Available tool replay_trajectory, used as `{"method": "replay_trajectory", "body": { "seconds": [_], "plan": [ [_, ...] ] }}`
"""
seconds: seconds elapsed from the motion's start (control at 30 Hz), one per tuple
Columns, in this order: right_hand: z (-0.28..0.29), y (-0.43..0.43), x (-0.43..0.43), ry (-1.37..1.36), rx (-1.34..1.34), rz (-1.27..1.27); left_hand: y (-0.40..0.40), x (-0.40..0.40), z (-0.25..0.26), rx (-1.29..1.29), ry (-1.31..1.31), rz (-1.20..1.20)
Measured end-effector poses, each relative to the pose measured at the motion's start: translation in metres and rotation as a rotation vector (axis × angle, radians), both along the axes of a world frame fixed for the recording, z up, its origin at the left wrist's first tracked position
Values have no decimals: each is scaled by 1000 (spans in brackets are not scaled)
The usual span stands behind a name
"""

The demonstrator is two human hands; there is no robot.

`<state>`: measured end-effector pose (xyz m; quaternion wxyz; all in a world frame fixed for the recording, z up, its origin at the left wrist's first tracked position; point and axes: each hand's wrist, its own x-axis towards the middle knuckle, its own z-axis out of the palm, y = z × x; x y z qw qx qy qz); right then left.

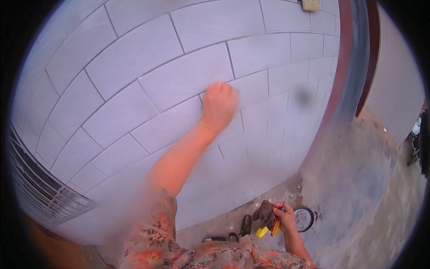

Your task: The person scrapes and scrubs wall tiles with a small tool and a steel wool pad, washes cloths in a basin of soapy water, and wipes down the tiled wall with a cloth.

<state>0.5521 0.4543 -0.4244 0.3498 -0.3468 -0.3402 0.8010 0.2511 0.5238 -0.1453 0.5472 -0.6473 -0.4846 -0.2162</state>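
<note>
My left hand (220,104) is raised to a wall of white rectangular tiles (188,79), with its fingers curled at a grey grout joint. The back of the hand faces me, so whatever its fingers may hold is hidden. Low on the right, my right hand (285,218) grips several small hand tools. Among them are a yellow-handled tool (275,228) and one with a red handle and a thin metal tip. A crumpled grey-brown rag (264,212) hangs beside the fingers, and a yellow piece (261,232) shows below it.
A round black-rimmed container (304,219) with whitish contents stands on the concrete floor (356,188). Dark shoes (246,224) show below me. A metal grille (50,198) is at the left, an electrical outlet (310,5) at the top, and a red-brown edge strip (339,67) borders the tiles.
</note>
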Motion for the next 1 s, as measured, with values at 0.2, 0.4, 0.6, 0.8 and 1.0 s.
{"method": "replay_trajectory", "body": {
  "seconds": [0.2,0.4,0.6,0.8,1.0],
  "plan": [
    [-1,4,-4,27,41,-22,-5,0,61,172,50,35],
    [-5,-1,-6,17,44,37,-12,-14,42,125,108,61],
    [4,10,-2,55,56,-32,13,7,123,210,128,70],
    [4,4,5,-10,120,23,15,-1,55,-54,120,14],
    [2,4,12,58,-3,-77,24,13,128,110,147,8]
  ]
}}
